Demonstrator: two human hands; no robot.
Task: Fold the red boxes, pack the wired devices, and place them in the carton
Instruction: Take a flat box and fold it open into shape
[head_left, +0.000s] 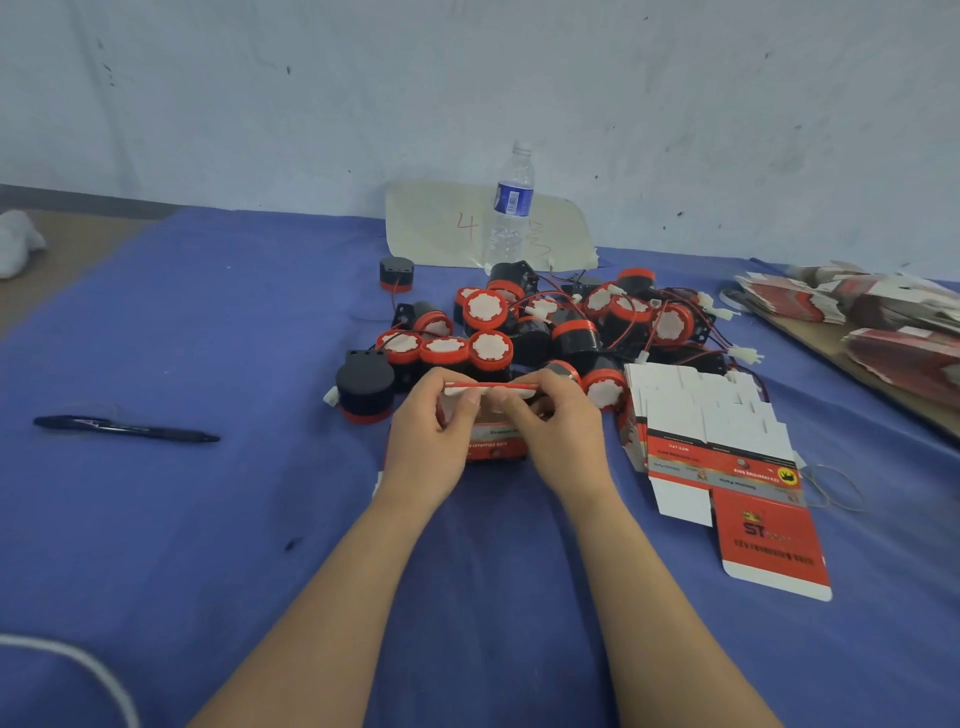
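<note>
The glossy red cardboard box (496, 446) stands mid-way along the cloth-covered bench (208, 519). The left hand (428, 441) and right hand (563, 436) each pinch its thin top flap, near the round plastic wired devices (545, 322).

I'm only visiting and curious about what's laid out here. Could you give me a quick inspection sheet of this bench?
Surface: blue cloth over the table.
Job's things: red box, partly folded, in the hands; pile of wired devices behind it; flat boxes stacked to its right; more box bundles far right; carton: nothing seen.
Clutter: pen, water bottle, paper sheet, white wad.
Grips: left hand and right hand both pinch the red box's top flap.
Cables: red and black leads on the devices; white cord lower left.
Surroundings: scuffed pale wall.
</note>
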